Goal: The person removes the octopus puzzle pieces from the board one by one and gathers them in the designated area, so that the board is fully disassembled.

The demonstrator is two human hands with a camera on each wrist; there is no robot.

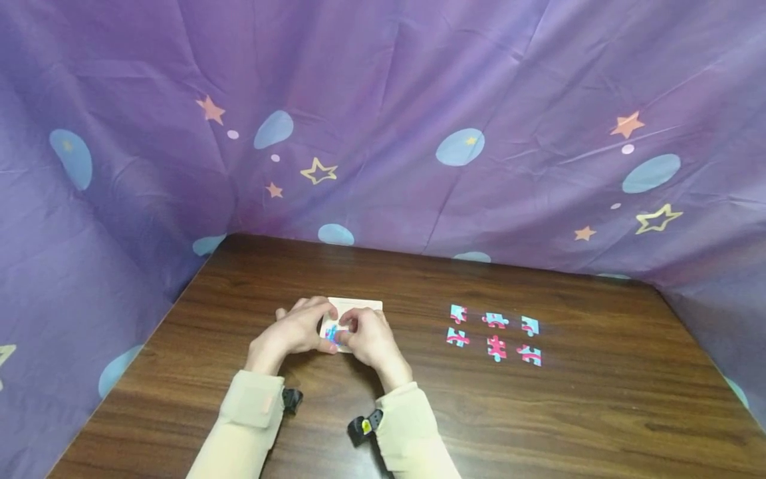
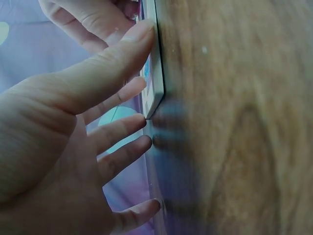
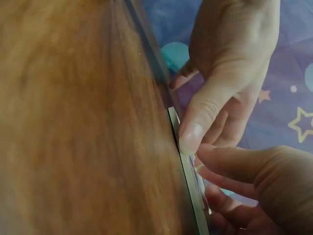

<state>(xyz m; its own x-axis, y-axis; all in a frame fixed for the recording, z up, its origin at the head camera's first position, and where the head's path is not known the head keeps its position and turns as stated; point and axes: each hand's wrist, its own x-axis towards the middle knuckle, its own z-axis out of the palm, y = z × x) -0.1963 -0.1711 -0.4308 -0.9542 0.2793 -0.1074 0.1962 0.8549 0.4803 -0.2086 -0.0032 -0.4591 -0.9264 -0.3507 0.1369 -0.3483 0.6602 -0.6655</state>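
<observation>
White jigsaw board [image 1: 366,304] on tabletop [image 1: 568,412], left of six jigsaw pieces [image 1: 496,348], likely spaced for easy viewing. Left hand [image 1: 294,330]: fingers spread, thumb on board's edge, apparently bracing. Right hand [image 1: 372,338]: fingers curled over board; grip hidden.

Looks pretty bright in head cam, w/ soft glare on table [image 1: 509,412]; gets dimmer in wrist cams, w/ blurry wood grain [image 3: 78,122] tbh.

A curtained-off corner, whether in a home or studio unclear: creased purple cloth [image 1: 383,73] printed with stars [image 1: 628,124] and blue ovals [image 1: 460,147] spans the upper frame, behind a dark wood-grain table [image 1: 574,412] across the bottom.
</observation>
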